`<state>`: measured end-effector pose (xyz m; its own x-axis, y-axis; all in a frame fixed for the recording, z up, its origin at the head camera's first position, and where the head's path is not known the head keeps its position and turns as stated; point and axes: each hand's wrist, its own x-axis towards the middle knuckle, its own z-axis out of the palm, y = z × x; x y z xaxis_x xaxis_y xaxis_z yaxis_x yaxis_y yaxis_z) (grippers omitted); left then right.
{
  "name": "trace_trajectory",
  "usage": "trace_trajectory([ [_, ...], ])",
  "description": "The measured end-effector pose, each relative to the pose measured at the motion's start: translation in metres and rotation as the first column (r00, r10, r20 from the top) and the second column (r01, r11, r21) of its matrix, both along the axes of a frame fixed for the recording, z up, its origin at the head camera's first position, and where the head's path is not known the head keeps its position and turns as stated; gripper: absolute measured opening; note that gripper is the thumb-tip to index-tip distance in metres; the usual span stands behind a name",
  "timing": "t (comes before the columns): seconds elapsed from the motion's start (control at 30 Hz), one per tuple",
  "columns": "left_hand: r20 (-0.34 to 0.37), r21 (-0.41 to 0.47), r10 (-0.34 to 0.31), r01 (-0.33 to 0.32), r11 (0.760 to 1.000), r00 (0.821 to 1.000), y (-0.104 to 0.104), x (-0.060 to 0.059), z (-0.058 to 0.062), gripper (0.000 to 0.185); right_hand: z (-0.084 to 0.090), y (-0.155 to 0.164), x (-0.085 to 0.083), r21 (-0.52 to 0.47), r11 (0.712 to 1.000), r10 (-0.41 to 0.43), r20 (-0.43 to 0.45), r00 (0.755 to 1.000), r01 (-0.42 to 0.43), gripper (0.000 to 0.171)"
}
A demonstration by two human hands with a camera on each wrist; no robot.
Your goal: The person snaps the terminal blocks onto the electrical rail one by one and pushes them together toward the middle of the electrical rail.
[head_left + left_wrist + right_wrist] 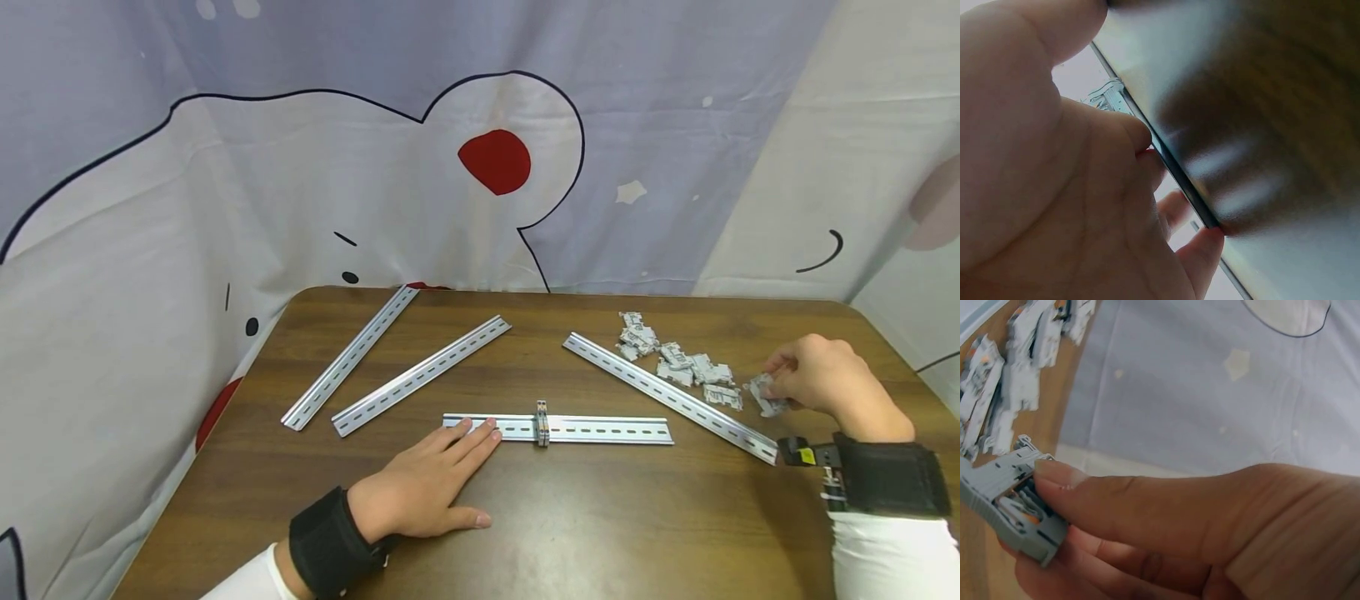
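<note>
My left hand lies flat on the brown table, its straight fingertips pressing the left end of the nearest metal rail. Two grey terminal blocks sit clipped on that rail at its middle. My right hand pinches one grey terminal block between thumb and fingers, just right of a loose pile of the same blocks. In the left wrist view only my palm and the rail's edge show.
Three more slotted metal rails lie on the table: two slanted at the back left and one diagonal at the right, between the pile and the near rail. A printed cloth hangs behind and to the left.
</note>
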<state>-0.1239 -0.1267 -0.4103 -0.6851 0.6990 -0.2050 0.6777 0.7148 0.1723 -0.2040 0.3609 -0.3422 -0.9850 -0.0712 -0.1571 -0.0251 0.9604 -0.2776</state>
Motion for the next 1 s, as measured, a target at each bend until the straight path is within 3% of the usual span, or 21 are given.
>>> trace_trajectory([
  [0.3,-0.001,-0.01,0.0,0.0,1.0,1.0,0.0,0.0,0.0,0.089,0.008,-0.024,0.005,-0.01,0.997,0.071,-0.076,0.995,-0.072,0.024],
  [0.67,-0.013,-0.014,-0.007,0.006,1.0,1.0,0.0,0.0,0.0,0.089,0.007,-0.062,0.01,-0.128,0.985,0.118,0.002,0.993,-0.117,0.027],
  [1.0,-0.027,-0.011,-0.003,0.002,1.0,1.0,0.0,0.0,-0.002,0.09,-0.002,-0.085,0.013,-0.213,0.96,0.203,0.089,0.975,-0.18,0.018],
])
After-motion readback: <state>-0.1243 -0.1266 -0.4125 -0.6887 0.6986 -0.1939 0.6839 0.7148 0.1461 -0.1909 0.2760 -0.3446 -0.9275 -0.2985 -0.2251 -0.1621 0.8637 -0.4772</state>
